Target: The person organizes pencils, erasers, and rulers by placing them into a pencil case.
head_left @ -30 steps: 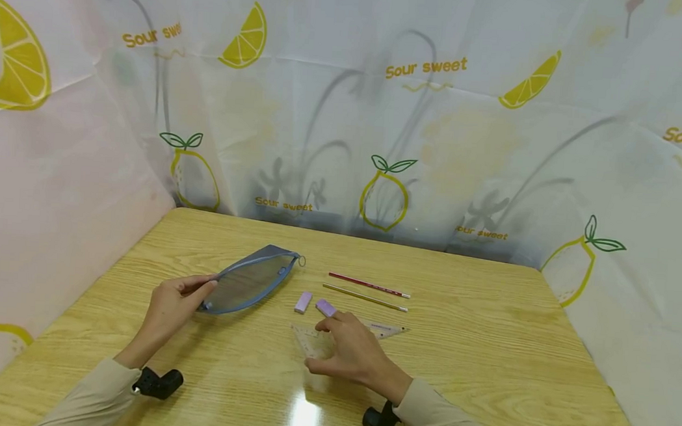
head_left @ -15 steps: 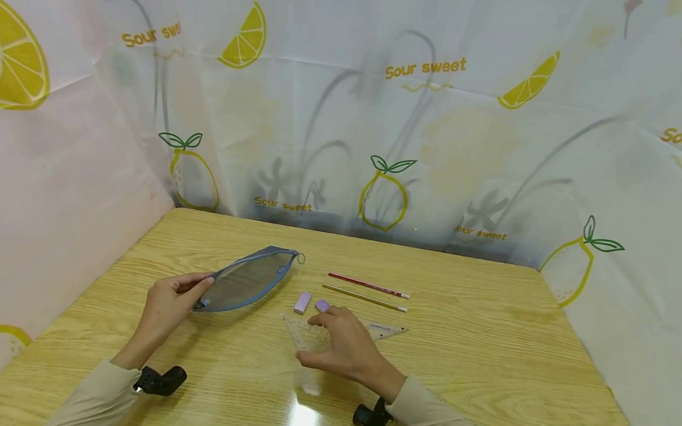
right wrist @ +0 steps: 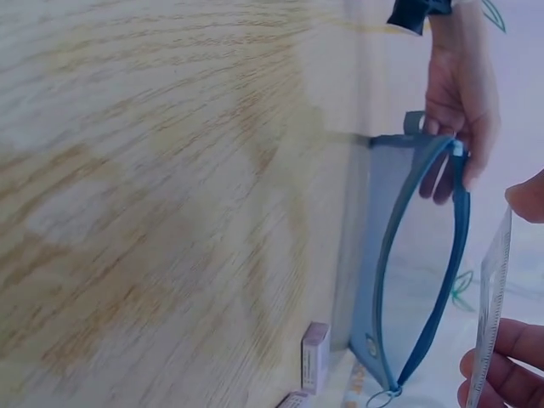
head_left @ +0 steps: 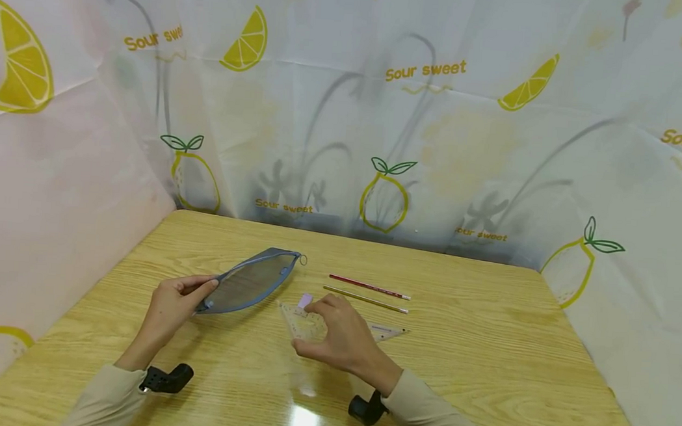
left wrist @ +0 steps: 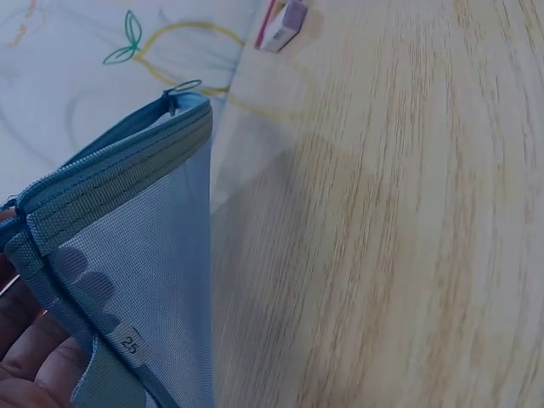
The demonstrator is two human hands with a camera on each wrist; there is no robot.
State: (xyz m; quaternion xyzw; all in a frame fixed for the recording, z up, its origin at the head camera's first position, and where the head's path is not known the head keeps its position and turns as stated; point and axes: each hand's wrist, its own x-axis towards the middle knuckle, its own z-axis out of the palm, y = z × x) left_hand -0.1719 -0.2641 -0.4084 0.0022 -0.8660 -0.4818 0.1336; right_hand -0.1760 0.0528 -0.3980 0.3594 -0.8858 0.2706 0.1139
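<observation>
A blue mesh zipper pouch [head_left: 248,287] hangs with its mouth spread wide, gripped at one end by my left hand [head_left: 172,313]. In the left wrist view the pouch [left wrist: 157,246] shows a small tag reading 25. My right hand [head_left: 345,340] pinches a clear set square [head_left: 305,325] between thumb and fingers, raised above the table to the right of the pouch. Seen from the right wrist, the set square [right wrist: 493,297] is nearly edge-on, facing the pouch's opening [right wrist: 421,255]. Behind the right hand lies another clear triangular ruler [head_left: 388,333], partly covered.
A purple eraser [head_left: 305,300] lies just beyond the held set square. A second eraser [right wrist: 295,400] shows at the bottom of the right wrist view. Farther back are a red pencil [head_left: 368,286] and a gold pencil [head_left: 365,298] on the wooden table [head_left: 483,378].
My right hand has moved left toward the pouch, lifting the set square with it; it now hides one eraser in the head view. The left hand holds the pouch almost still.
</observation>
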